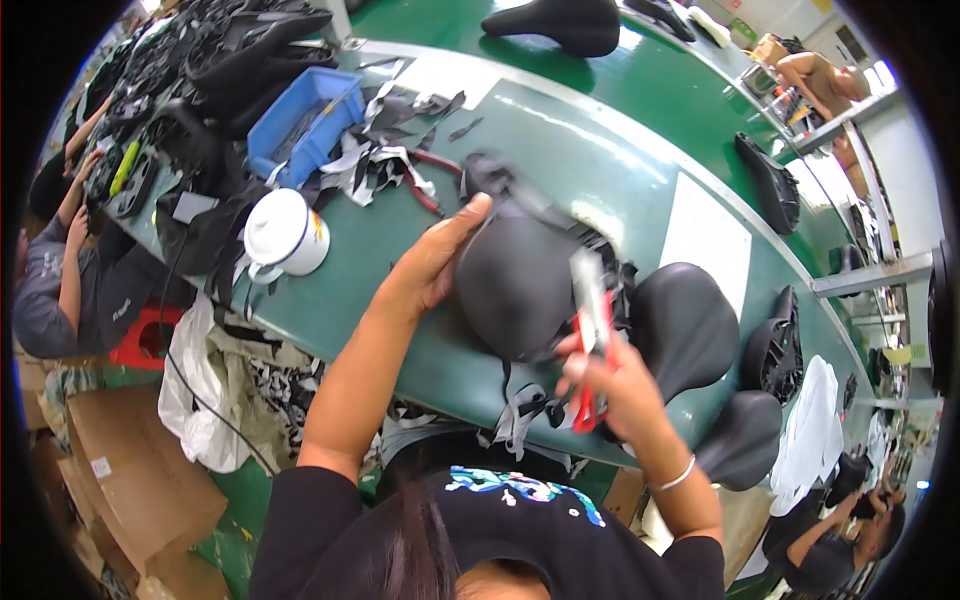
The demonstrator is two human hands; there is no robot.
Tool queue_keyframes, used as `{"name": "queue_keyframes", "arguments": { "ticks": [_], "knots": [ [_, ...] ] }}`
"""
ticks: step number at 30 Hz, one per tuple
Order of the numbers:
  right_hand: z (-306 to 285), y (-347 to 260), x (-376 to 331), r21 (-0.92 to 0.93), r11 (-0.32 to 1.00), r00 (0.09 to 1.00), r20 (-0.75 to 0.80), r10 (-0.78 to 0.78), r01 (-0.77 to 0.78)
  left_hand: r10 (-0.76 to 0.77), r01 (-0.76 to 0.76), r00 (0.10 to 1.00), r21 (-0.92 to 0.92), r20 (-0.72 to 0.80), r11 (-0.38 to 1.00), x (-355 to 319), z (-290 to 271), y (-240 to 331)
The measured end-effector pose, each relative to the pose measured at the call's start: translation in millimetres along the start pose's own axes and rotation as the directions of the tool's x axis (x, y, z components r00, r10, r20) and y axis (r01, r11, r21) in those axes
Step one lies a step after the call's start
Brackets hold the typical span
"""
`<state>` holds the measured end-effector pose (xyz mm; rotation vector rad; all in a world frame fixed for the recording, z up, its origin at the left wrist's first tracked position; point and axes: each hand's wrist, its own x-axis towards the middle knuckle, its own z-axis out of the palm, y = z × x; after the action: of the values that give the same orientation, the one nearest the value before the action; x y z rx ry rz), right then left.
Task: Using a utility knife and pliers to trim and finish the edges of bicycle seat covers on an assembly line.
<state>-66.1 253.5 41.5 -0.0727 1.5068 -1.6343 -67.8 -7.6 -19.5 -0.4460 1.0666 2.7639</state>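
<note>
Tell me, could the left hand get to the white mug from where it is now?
Probably yes. The left hand rests on the black bike saddle, and the white mug stands to its left on the green table. Only bare tabletop shows between them, though the hand would have to let go of the saddle.

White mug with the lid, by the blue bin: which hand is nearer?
Left. The left hand rests on the black saddle, just right of the white mug; the right hand holds red-handled scissors farther away.
</note>
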Motion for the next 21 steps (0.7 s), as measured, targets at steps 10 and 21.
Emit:
{"name": "queue_keyframes", "arguments": {
  "ticks": [10,21],
  "knots": [
    [-22.1,-7.5,-14.3,-0.898,0.028,0.722,0.335,-0.605,0.440,0.042,-0.015,0.999,0.589,-0.033,0.808,-35.3,-0.1,35.8],
    [15.2,64.8,-37.9,-0.993,0.045,0.889,0.076,-0.452,0.108,0.192,-0.047,0.972,0.687,-0.137,0.725,-56.8,-11.0,26.5]
  ]
}}
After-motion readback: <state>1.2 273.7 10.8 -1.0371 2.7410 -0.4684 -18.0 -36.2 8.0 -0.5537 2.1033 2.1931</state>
